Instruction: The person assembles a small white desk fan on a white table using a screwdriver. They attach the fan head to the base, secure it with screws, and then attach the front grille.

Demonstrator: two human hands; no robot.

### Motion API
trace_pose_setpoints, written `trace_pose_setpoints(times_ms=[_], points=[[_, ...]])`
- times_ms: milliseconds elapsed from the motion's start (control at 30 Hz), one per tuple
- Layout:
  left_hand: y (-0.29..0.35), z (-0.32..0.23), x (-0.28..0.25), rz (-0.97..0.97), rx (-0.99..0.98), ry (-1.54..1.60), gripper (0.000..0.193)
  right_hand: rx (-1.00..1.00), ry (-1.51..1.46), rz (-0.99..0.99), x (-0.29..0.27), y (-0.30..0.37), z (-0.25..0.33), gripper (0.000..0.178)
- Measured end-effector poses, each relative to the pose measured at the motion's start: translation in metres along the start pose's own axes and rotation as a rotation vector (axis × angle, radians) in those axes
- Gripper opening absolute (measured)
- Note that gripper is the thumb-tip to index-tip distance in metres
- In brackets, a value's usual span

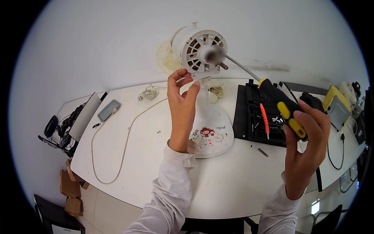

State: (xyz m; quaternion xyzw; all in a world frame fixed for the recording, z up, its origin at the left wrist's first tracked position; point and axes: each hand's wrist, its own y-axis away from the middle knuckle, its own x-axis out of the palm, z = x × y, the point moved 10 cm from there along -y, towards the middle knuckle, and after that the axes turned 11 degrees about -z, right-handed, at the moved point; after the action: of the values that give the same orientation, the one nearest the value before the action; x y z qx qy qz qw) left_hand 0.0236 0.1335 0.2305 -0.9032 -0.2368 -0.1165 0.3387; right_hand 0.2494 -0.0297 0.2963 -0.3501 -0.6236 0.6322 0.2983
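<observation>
Left hand [182, 103] — raised, half-curled; right hand [311, 145] — lower, curled closed.

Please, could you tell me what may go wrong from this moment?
1. The screwdriver in the right hand points toward the edge of the motor housing; contact is unclear. If it slipped, it might jab the left hand just below the housing.
2. A loose dark bit lies on the table outside the tool case; it might roll away.
3. The cord loops across the table, left of the left sleeve, which might snag it.
</observation>
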Motion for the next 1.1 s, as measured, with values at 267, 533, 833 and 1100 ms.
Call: trace_pose_setpoints(times_ms=[267, 533, 833, 1100], points=[[0.002, -0.001, 0.001, 0.021, -0.009, -0.013, 0.042, 0.096, -0.120, 0.010, 0.007, 0.003, -0.015, 0.042], [0.003, 0.000, 0.002, 0.030, -0.024, -0.006, 0.042, 0.091, -0.032, 0.108, 0.006, 0.007, -0.017, 0.033], [0.007, -0.002, 0.002, 0.032, -0.014, -0.006, 0.042, 0.030, -0.171, 0.060, 0.003, 0.003, -0.003, 0.040], [0.010, -0.004, 0.005, 0.039, -0.010, -0.004, 0.043, 0.055, -0.128, -0.053, -0.010, 0.005, -0.012, 0.044]])
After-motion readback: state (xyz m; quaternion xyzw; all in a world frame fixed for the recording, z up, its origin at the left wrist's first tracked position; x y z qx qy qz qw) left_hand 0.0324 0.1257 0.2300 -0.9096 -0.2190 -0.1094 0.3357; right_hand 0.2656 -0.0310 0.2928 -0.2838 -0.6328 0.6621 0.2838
